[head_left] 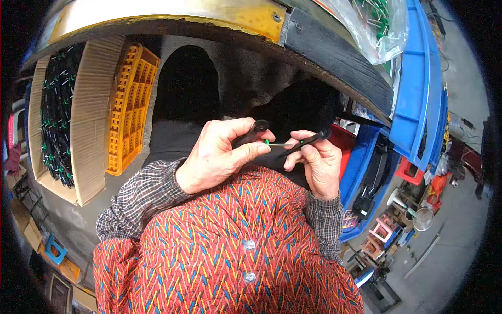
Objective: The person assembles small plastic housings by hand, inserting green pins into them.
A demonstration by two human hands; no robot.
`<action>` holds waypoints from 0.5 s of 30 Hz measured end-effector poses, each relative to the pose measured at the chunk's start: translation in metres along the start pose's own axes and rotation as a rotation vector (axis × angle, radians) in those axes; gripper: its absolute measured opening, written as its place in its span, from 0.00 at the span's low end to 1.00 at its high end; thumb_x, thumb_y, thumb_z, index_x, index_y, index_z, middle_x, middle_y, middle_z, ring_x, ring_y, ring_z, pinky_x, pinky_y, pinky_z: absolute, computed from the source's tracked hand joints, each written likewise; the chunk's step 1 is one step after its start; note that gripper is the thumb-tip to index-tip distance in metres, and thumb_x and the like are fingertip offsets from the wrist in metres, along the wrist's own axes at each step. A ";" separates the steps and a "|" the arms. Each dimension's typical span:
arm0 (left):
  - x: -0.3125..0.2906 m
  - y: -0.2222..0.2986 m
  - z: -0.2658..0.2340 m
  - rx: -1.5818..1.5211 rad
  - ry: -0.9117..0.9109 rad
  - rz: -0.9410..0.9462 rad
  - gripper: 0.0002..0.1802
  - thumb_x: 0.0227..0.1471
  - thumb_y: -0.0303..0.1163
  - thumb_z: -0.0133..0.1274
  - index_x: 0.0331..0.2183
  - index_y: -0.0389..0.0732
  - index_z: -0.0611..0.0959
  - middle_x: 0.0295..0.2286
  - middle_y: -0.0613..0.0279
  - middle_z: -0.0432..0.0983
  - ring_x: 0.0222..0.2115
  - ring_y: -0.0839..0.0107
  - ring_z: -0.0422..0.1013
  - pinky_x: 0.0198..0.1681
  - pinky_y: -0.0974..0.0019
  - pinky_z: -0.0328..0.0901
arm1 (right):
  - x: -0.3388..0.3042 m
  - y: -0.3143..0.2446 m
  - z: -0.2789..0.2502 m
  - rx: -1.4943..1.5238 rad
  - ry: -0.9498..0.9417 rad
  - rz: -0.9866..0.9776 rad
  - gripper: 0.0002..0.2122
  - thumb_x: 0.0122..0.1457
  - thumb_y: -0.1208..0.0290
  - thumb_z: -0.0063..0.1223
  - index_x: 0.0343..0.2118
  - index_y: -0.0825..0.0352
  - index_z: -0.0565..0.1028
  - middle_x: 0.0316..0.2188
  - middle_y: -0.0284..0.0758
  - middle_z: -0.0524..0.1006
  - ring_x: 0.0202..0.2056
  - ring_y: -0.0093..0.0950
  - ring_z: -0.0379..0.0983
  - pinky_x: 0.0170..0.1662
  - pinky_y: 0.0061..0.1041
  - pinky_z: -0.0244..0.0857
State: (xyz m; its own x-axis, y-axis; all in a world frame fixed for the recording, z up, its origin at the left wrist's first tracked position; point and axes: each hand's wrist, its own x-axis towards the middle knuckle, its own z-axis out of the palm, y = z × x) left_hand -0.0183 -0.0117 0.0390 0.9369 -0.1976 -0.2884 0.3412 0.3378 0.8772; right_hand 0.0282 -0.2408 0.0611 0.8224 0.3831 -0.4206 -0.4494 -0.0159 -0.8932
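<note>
In front of my lap, my left hand (217, 154) is closed around a black part with a round end (260, 125). Its thumb and forefinger also pinch the green tip (266, 142) of a thin metal rod (278, 145). The rod reaches across to my right hand (320, 165), whose fingers are closed on a slim black plastic part (308, 140). Whether the rod's far end sits inside that part is hidden by the fingers.
At left stand a cardboard box (94, 115) of black parts with green bits and a yellow plastic crate (130, 110). A worn table edge (334, 68) runs above. At right are a clear bag (374, 31) of green-tipped rods, a blue tray (413, 94) and a blue bin (361, 162).
</note>
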 end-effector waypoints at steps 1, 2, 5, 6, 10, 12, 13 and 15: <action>0.000 0.001 0.001 -0.010 0.021 -0.016 0.10 0.50 0.27 0.58 0.33 0.30 0.80 0.25 0.62 0.78 0.30 0.85 0.68 0.31 0.75 0.66 | -0.002 -0.001 0.000 -0.002 0.007 0.007 0.15 0.60 0.74 0.50 0.46 0.79 0.70 0.35 0.47 0.77 0.24 0.30 0.76 0.30 0.25 0.72; 0.001 -0.006 0.001 -0.004 0.020 0.028 0.10 0.50 0.27 0.58 0.33 0.29 0.79 0.26 0.62 0.78 0.30 0.85 0.68 0.31 0.75 0.66 | -0.003 -0.002 0.002 -0.006 0.021 0.009 0.14 0.61 0.75 0.49 0.47 0.78 0.70 0.34 0.45 0.77 0.25 0.29 0.76 0.30 0.24 0.72; 0.002 -0.006 -0.001 0.003 -0.055 -0.007 0.11 0.53 0.27 0.55 0.40 0.33 0.79 0.29 0.64 0.78 0.32 0.80 0.72 0.37 0.74 0.68 | -0.007 -0.004 0.004 -0.034 0.068 0.006 0.16 0.59 0.79 0.49 0.50 0.74 0.66 0.32 0.43 0.77 0.24 0.24 0.75 0.27 0.20 0.71; 0.003 -0.005 -0.001 0.040 -0.057 -0.016 0.11 0.53 0.26 0.55 0.40 0.33 0.79 0.29 0.64 0.78 0.32 0.79 0.73 0.37 0.74 0.68 | -0.008 -0.005 0.004 -0.023 0.099 -0.018 0.18 0.58 0.80 0.51 0.51 0.72 0.64 0.31 0.42 0.77 0.22 0.22 0.73 0.24 0.17 0.68; 0.007 0.001 0.001 0.020 -0.089 -0.016 0.11 0.53 0.27 0.56 0.39 0.33 0.79 0.29 0.64 0.78 0.32 0.80 0.73 0.37 0.75 0.68 | -0.010 -0.010 0.007 -0.028 0.237 -0.052 0.21 0.53 0.84 0.53 0.50 0.68 0.62 0.26 0.41 0.77 0.15 0.15 0.66 0.16 0.10 0.58; 0.008 0.003 0.001 0.048 -0.110 -0.024 0.11 0.53 0.27 0.56 0.39 0.33 0.79 0.28 0.65 0.78 0.31 0.80 0.73 0.36 0.75 0.67 | -0.013 -0.006 0.000 0.015 0.210 -0.056 0.15 0.55 0.81 0.51 0.45 0.69 0.66 0.23 0.41 0.76 0.14 0.16 0.65 0.15 0.12 0.58; 0.008 0.006 0.000 0.045 -0.118 -0.025 0.11 0.53 0.27 0.56 0.39 0.33 0.79 0.28 0.65 0.78 0.31 0.80 0.73 0.36 0.75 0.67 | -0.014 -0.002 -0.001 0.013 0.218 -0.056 0.15 0.55 0.81 0.51 0.45 0.69 0.66 0.23 0.41 0.76 0.14 0.16 0.65 0.15 0.12 0.58; 0.009 0.013 -0.001 0.055 -0.124 -0.097 0.11 0.53 0.27 0.56 0.39 0.33 0.80 0.28 0.65 0.78 0.30 0.81 0.72 0.35 0.75 0.67 | -0.015 0.004 0.000 0.320 0.097 -0.111 0.10 0.58 0.75 0.50 0.42 0.71 0.68 0.22 0.42 0.75 0.13 0.20 0.65 0.15 0.17 0.60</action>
State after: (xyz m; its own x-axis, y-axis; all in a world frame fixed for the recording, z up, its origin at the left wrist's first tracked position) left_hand -0.0057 -0.0082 0.0480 0.8820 -0.3403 -0.3260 0.4217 0.2612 0.8683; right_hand 0.0144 -0.2461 0.0642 0.8947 0.2764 -0.3509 -0.4296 0.3174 -0.8454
